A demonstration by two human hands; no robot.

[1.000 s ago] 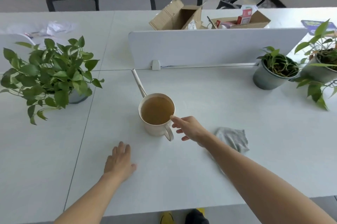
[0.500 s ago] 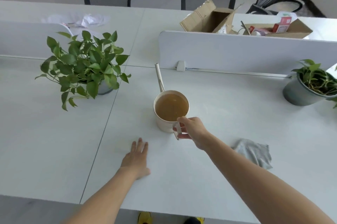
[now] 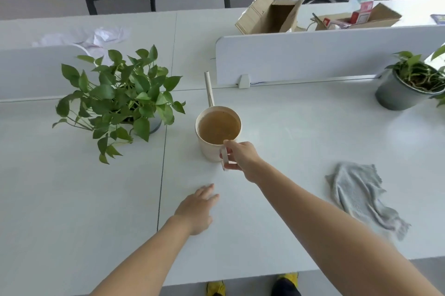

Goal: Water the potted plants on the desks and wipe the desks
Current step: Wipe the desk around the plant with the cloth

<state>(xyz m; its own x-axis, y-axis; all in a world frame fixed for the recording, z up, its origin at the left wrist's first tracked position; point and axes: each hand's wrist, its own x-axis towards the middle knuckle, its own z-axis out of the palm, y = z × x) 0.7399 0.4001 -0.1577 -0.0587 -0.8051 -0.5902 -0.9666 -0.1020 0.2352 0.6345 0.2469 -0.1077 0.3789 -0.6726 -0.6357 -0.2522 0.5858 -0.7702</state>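
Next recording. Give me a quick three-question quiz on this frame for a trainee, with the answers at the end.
1. True or false: the left hand holds the grey cloth.
2. Multiple choice: what does the right hand hold? A) the handle of the watering can; B) the cloth; C) nothing.
3. Short answer: on which side of the watering can, the person's left or right, does the cloth lie?

Key
1. False: its fingers are straight and the cloth lies well apart from it.
2. A.
3. Right.
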